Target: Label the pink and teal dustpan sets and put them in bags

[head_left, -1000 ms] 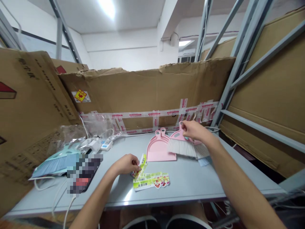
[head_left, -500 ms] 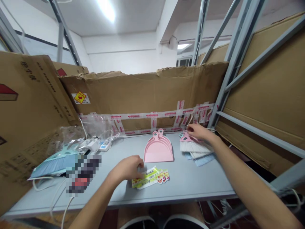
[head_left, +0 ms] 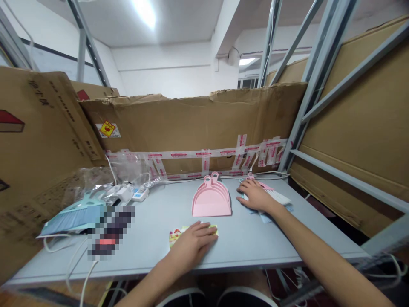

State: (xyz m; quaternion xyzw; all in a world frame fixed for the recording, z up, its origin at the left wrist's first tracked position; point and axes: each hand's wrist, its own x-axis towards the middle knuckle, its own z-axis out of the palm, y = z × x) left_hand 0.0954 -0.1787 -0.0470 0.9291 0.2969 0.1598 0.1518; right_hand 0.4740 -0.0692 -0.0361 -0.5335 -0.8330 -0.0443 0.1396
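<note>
Near the table's front edge, my left hand (head_left: 194,243) lies palm down over colourful printed cards (head_left: 175,237), its fingers stretched out; the cards are mostly covered. At the right, my right hand (head_left: 254,194) rests with spread fingers on a pile of small brushes (head_left: 277,196) with pink handles and white and blue bristles. Part of the pile is hidden under the hand. Between and behind the hands lie stacked pink dustpans (head_left: 211,202), with their looped handles pointing to the back.
At the left are a teal dustpan with a blue brush (head_left: 75,217), a pixelated dark object (head_left: 111,232), a power strip (head_left: 140,194), cables and clear plastic bags (head_left: 128,166). Cardboard (head_left: 191,123) stands behind the grey table (head_left: 153,238); metal shelf posts rise at the right.
My left hand has moved right and flattened over the cards. My right hand has come down and nearer from the handles onto the brushes, whose top one now lies turned to the right.
</note>
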